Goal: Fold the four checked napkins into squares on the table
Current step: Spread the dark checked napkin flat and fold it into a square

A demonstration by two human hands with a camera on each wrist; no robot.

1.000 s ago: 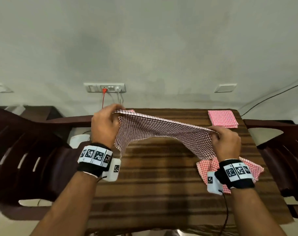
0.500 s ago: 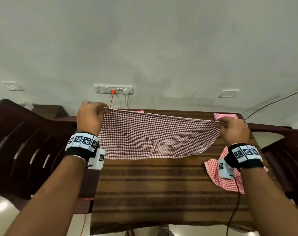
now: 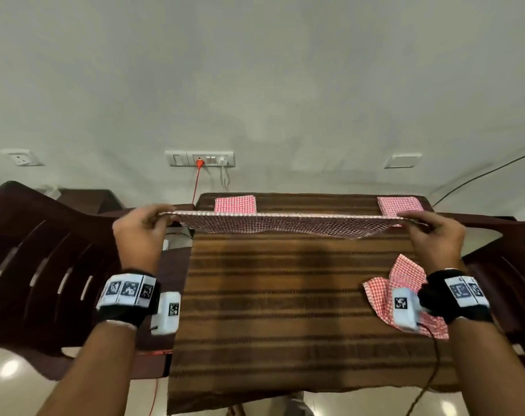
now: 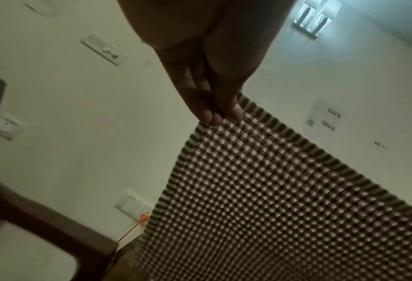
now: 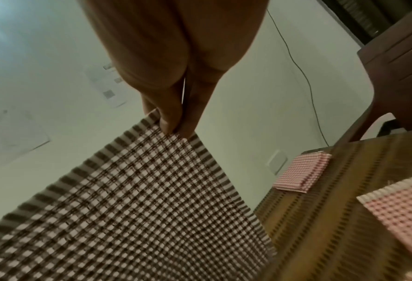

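Note:
A brown checked napkin [image 3: 285,224] is stretched wide above the far half of the table [image 3: 285,295]. My left hand [image 3: 153,220] pinches its left corner, and my right hand [image 3: 420,222] pinches its right corner. The wrist views show the thumb and fingertips [image 4: 212,117] of the left hand and the fingertips [image 5: 173,129] of the right hand closed on the corners of the brown napkin [image 4: 272,199] [image 5: 127,199]. Two folded red checked napkins [image 3: 235,204] [image 3: 399,205] lie at the far edge. An unfolded red checked napkin [image 3: 381,292] lies crumpled under my right wrist.
A brown striped cloth covers the table. Dark wooden chairs [image 3: 39,259] [image 3: 510,265] stand on either side. A wall switchboard [image 3: 199,159] with a red cable sits behind the table. A black cable [image 3: 432,364] trails from my right wrist.
Both hands have moved apart and forward, pulling the brown napkin taut. It hung down as a broad sheet half a second ago; now it lies nearly flat, edge-on to the head view.

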